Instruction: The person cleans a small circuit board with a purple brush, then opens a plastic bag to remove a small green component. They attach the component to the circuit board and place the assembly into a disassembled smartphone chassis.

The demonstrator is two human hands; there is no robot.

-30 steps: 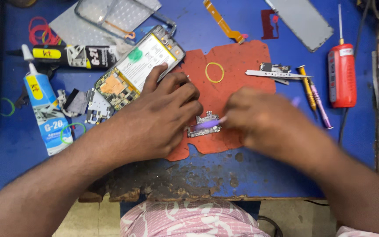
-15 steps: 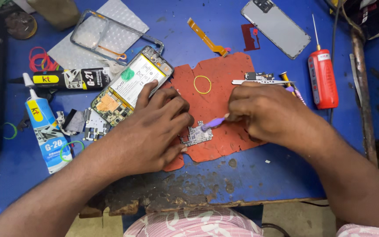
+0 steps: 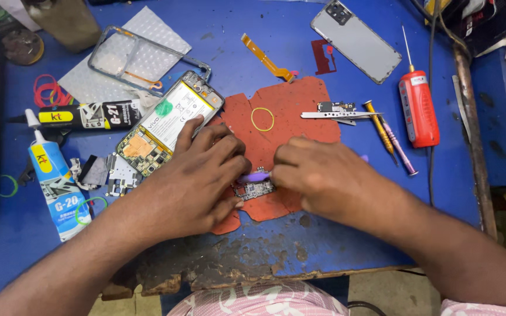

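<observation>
Purple plastic pry tool (image 3: 256,175), slim and smooth, sits pinched in the right hand (image 3: 329,178)'s closed grip, while the left hand (image 3: 197,178) presses fingertips down on a small studded circuit board (image 3: 254,189) lying on the rough red mat (image 3: 288,105).

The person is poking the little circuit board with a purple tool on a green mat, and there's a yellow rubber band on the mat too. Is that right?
Not quite: the mat is red, not green, as the head view shows. The rest holds: the right hand holds a purple tool against the little circuit board, the left hand steadies it, and a yellow rubber band lies on the mat.
</observation>
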